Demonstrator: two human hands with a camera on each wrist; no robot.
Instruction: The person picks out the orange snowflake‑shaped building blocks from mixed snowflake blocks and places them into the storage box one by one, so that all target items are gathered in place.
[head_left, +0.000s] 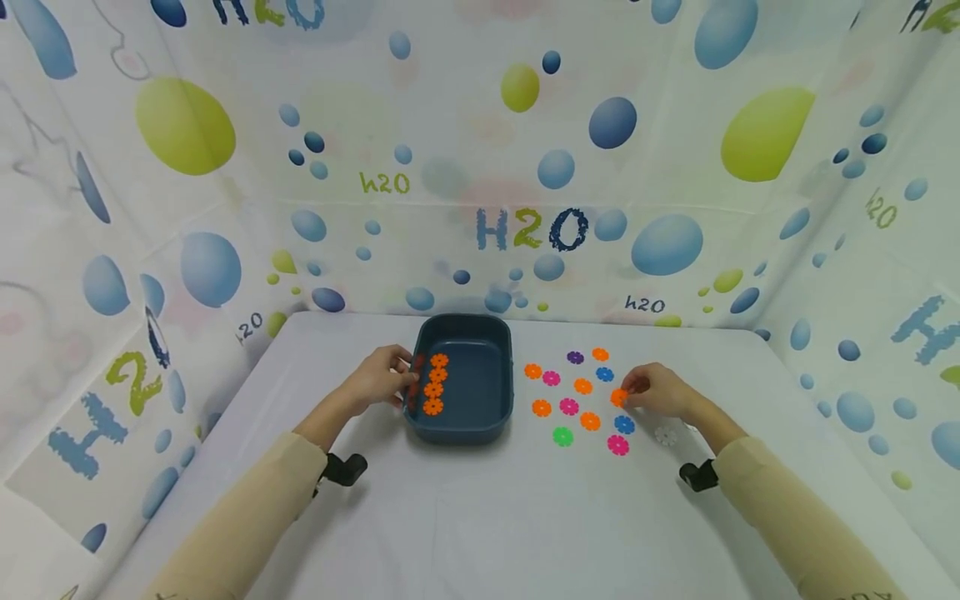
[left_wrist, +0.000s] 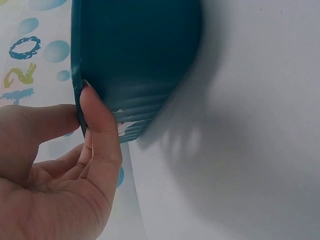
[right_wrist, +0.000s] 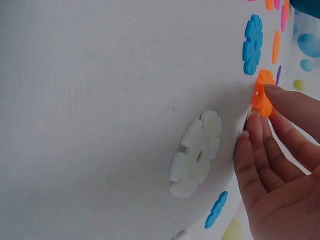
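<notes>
A dark blue rectangular bin point(head_left: 476, 429) stands on the white table, with several orange flower-shaped discs point(head_left: 437, 376) in a row along its left side. My left hand point(head_left: 380, 377) pinches the bin's left rim point(left_wrist: 76, 75) between thumb and fingers. To the right of the bin, my right hand point(head_left: 660, 390) pinches an orange flower-shaped disc point(right_wrist: 263, 92) between thumb and fingertips, close over the tabletop. Near that hand lie a blue disc point(head_left: 624, 425), a white disc point(right_wrist: 196, 155) and a pink disc point(head_left: 618, 445).
Loose flower-shaped discs in orange, pink, purple point(head_left: 574, 357), blue and green point(head_left: 562, 437) lie scattered between the bin and my right hand. A printed curtain point(head_left: 450, 108) with blue and green ovals rises behind the table and at both sides.
</notes>
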